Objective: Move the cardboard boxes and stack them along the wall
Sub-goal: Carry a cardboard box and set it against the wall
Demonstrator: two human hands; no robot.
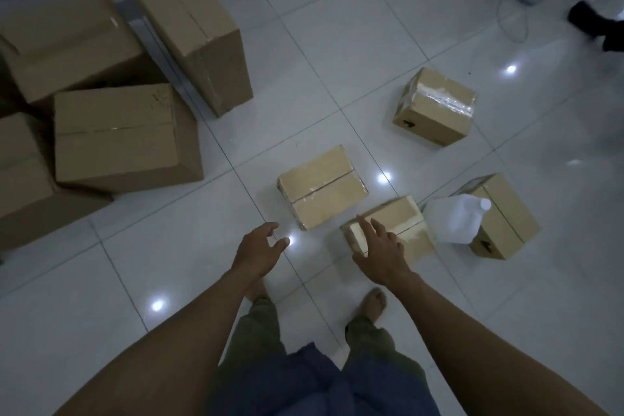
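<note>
Underfoot, white tiled floor (523, 297), four small cardboard boxes scattered ahead of me. Nearest box (410, 218) just ahead of my feet. My right hand (381, 253) over its near corner, fingers spread, gripping nothing; contact unclear. My left hand (260, 246) over bare tile, fingers loosely apart, holding nothing. Second box (322, 187) just left of nearest. Third box (435, 106) farther off, well apart. Fourth box (506, 216) at right, plastic jug (456, 221) between it and nearest. Larger boxes (114, 135) piled at left.
</note>
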